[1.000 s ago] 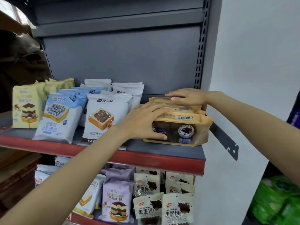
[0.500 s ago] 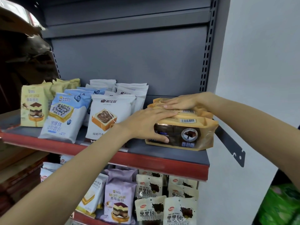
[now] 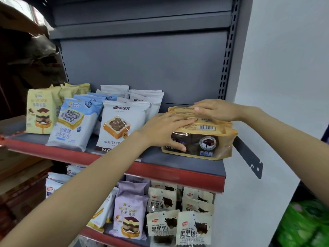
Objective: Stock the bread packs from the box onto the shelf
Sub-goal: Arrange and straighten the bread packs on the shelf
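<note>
Tan and brown bread packs stand in a row at the right end of the upper shelf [image 3: 179, 173]. My left hand [image 3: 165, 129] grips the front pack [image 3: 206, 142], fingers over its top edge and thumb on its front face. My right hand [image 3: 215, 110] lies flat on the tops of the packs behind [image 3: 178, 110], fingers straight. The box is not in view.
White [image 3: 122, 127], blue [image 3: 73, 123] and yellow [image 3: 40, 111] bread bags fill the shelf's left and middle. The lower shelf holds purple mousse packs [image 3: 130, 213] and cream snack bags [image 3: 194, 229]. A grey upright [image 3: 229, 50] and a white wall [image 3: 277, 68] bound the right side. Brown cardboard [image 3: 19, 22] sits upper left.
Both hands stay on the tan packs, pressing them a little closer together. The view has shifted slightly.
</note>
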`<state>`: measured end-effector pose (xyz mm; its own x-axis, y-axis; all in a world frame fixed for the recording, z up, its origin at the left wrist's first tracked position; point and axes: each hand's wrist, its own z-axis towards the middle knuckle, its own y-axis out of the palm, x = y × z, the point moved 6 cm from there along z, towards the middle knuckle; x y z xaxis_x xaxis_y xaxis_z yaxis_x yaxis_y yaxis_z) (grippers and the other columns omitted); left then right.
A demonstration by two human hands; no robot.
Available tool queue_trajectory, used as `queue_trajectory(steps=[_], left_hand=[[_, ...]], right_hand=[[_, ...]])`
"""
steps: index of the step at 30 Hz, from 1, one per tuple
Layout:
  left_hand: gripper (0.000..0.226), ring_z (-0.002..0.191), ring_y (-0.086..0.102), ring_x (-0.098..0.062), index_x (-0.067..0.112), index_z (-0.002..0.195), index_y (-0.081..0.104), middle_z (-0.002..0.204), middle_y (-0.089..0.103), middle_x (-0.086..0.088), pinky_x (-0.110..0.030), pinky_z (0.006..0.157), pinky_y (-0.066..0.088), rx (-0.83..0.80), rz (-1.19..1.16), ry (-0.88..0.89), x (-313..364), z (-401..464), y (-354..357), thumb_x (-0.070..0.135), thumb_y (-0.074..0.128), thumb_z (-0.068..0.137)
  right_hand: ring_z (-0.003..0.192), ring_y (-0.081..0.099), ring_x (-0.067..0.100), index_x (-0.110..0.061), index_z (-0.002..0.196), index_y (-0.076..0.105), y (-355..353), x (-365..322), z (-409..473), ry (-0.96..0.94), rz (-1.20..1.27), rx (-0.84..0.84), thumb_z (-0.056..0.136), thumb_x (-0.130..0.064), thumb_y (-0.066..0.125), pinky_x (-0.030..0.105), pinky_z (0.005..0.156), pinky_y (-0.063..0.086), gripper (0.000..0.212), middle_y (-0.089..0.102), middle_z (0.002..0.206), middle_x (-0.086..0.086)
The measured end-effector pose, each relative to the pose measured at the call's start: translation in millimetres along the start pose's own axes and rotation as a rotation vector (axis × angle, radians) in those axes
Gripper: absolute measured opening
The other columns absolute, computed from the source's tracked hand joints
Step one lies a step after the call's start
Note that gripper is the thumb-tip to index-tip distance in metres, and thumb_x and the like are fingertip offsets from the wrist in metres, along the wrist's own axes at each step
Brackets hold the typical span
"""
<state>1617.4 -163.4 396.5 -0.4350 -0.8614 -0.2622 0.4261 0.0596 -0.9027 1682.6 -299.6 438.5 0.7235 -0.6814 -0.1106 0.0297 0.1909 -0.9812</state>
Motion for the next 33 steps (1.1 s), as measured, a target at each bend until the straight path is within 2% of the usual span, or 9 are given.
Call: queue_trajectory(steps=[4, 8, 10, 13, 17, 21, 24, 31, 33], left_hand=[[0.095, 0.13, 0.037, -0.017, 0.03, 0.146, 0.03, 0.146, 0.04, 0.007, -0.036, 0.102, 0.034, 0.158, -0.012, -0.051, 1, -20, -26, 0.074, 0.06, 0.067], [0.044, 0.102, 0.056, -0.018, 0.022, 0.118, 0.06, 0.11, 0.065, 0.002, -0.037, 0.086, 0.047, 0.741, -0.059, -0.109, -14, -87, -62, 0.05, 0.057, 0.085], [0.038, 0.107, 0.051, -0.016, 0.02, 0.118, 0.059, 0.115, 0.061, 0.002, -0.033, 0.091, 0.041, 0.921, -0.185, -0.296, -44, -129, -63, 0.04, 0.059, 0.085], [0.067, 0.127, 0.037, -0.01, 0.033, 0.135, 0.036, 0.137, 0.039, 0.009, -0.024, 0.103, 0.03, 0.78, -0.62, -0.502, -97, -167, -36, 0.046, 0.068, 0.077], [0.112, 0.14, 0.027, -0.011, 0.039, 0.146, 0.011, 0.154, 0.019, 0.01, -0.041, 0.113, 0.03, 0.393, -0.98, -0.523, -137, -175, 15, 0.062, 0.078, 0.06], [0.112, 0.145, 0.01, -0.011, 0.041, 0.146, 0.0, 0.159, 0.001, 0.007, -0.03, 0.115, 0.018, 0.25, -0.973, -0.38, -139, -156, 23, 0.044, 0.081, 0.068], [0.126, 0.146, 0.007, -0.019, 0.035, 0.148, -0.011, 0.16, -0.004, 0.002, -0.04, 0.118, 0.016, 0.179, -0.827, -0.319, -145, -140, 26, 0.055, 0.08, 0.063], [0.131, 0.14, 0.026, -0.024, 0.033, 0.147, -0.016, 0.157, 0.014, -0.007, -0.035, 0.108, 0.03, 0.22, -0.833, -0.236, -140, -126, 23, 0.045, 0.084, 0.063], [0.132, 0.138, 0.029, -0.022, 0.036, 0.147, -0.015, 0.155, 0.016, -0.008, -0.034, 0.107, 0.032, 0.265, -0.915, -0.247, -142, -124, 24, 0.041, 0.086, 0.062]], right_hand=[[0.125, 0.045, 0.016, -0.032, 0.126, 0.056, -20, -32, -29, -0.074, -0.171, 0.227, 0.088, -0.061, 0.032, 0.039, 0.104, 0.038, 0.053, 0.052, 0.135, -0.006], [0.124, 0.046, 0.016, -0.034, 0.124, 0.056, -31, -87, -55, -0.149, -0.134, 0.473, 0.092, -0.057, 0.036, 0.044, 0.099, 0.042, 0.044, 0.051, 0.135, -0.008], [0.119, 0.052, 0.016, -0.031, 0.126, 0.053, -28, -116, -62, -0.189, -0.06, 0.564, 0.092, -0.051, 0.043, 0.042, 0.096, 0.045, 0.04, 0.055, 0.13, -0.008], [0.12, 0.051, 0.015, -0.033, 0.137, 0.041, -5, -152, -59, -0.167, 0.111, 0.567, 0.09, -0.049, 0.05, 0.033, 0.099, 0.041, 0.05, 0.052, 0.133, -0.006], [0.141, 0.02, 0.013, -0.036, 0.148, 0.008, 51, -186, -23, -0.044, 0.269, 0.397, 0.086, -0.056, 0.049, 0.021, 0.105, 0.019, 0.078, 0.018, 0.156, -0.002], [0.147, -0.003, 0.019, -0.04, 0.146, -0.009, 88, -191, 18, 0.102, 0.431, 0.349, 0.085, -0.054, 0.056, 0.042, 0.118, 0.014, 0.09, -0.002, 0.159, 0.005], [0.146, -0.007, 0.024, -0.045, 0.145, -0.011, 96, -184, 35, 0.194, 0.479, 0.349, 0.084, -0.045, 0.064, 0.049, 0.117, 0.013, 0.096, -0.005, 0.159, 0.006], [0.142, 0.02, 0.027, -0.055, 0.139, -0.012, 92, -177, 39, 0.276, 0.519, 0.295, 0.077, -0.016, 0.072, 0.037, 0.112, 0.029, 0.112, -0.003, 0.158, 0.003], [0.143, 0.016, 0.027, -0.059, 0.134, -0.014, 90, -177, 40, 0.272, 0.529, 0.293, 0.073, -0.012, 0.075, 0.044, 0.114, 0.027, 0.118, -0.007, 0.158, 0.002]])
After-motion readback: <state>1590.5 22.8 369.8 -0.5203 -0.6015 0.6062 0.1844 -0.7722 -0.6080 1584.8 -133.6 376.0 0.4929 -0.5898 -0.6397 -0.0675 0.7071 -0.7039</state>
